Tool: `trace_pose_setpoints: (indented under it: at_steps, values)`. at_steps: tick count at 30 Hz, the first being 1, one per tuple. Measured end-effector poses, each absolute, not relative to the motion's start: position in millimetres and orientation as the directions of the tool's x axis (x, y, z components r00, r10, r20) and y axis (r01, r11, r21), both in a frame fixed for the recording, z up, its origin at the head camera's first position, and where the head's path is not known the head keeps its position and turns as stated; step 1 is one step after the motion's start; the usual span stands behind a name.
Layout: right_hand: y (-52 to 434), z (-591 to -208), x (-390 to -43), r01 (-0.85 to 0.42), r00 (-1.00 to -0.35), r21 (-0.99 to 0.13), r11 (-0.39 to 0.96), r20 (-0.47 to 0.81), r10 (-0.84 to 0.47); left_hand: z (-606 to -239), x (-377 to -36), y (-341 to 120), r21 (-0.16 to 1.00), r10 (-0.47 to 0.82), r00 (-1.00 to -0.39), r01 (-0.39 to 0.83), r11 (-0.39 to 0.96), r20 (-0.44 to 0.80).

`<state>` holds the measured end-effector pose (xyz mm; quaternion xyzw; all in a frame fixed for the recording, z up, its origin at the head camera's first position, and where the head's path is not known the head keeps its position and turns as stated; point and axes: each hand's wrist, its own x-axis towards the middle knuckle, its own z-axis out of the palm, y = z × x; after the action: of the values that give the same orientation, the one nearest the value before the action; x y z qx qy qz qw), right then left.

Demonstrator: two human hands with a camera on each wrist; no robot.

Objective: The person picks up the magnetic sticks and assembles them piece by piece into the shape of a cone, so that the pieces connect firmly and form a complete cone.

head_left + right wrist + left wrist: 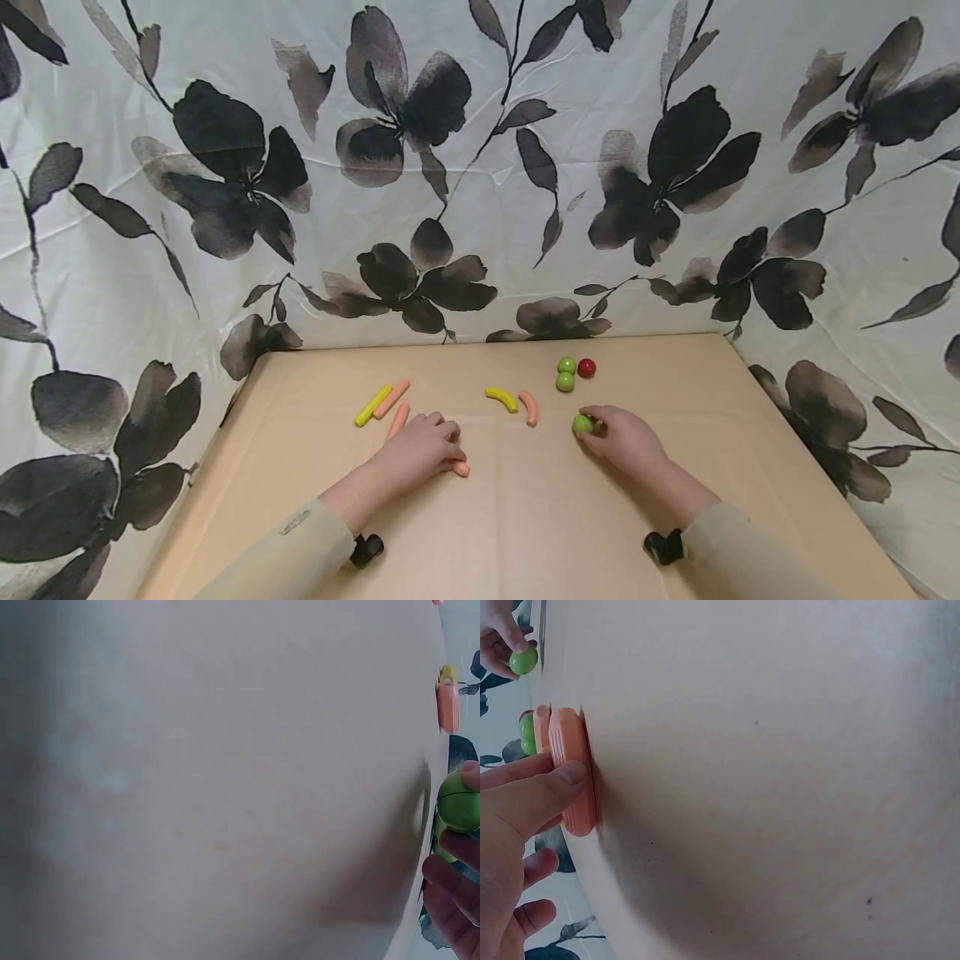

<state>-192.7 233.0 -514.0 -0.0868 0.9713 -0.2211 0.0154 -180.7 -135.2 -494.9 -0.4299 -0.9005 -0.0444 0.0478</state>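
Right hand (626, 437): fingertips pinch green ball (582, 424) on the table (525, 517), near the ball cluster (573, 373). Left hand (420, 450): fingers curled, pinching orange stick (574, 769). Advice: lift each straight, avoiding neighbours.

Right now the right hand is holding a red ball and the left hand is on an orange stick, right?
Not quite. The ball in the right hand is green, not red; the head view shows it, and the red ball sits farther back on the table. The left hand does hold an orange stick.
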Motion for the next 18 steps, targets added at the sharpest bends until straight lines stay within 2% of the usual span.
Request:
trace_pose_setpoints:
  at_steps: [4,7,13,18]
  values:
    - [232.9,-515.2,-190.8,-0.171,-0.983,-0.421,0.891,0.020,-0.180,-497.2,-179.8,-136.2,0.045,0.755,-0.642,0.765,0.643,0.133]
    - [233.0,-515.4,-189.6,-0.175,-0.983,-0.421,0.890,0.028,-0.180,-499.1,-177.6,-137.0,0.068,0.701,-0.698,0.714,0.697,0.150]
    - [232.9,-516.1,-189.5,-0.166,-0.985,-0.426,0.889,0.024,-0.172,-507.7,-166.9,-133.6,0.182,0.469,-0.873,0.486,0.855,0.130]
    - [229.6,-516.6,-190.7,-0.162,-0.985,-0.433,0.887,0.020,-0.170,-511.2,-157.5,-128.0,0.322,0.307,-0.951,0.301,0.898,0.031]
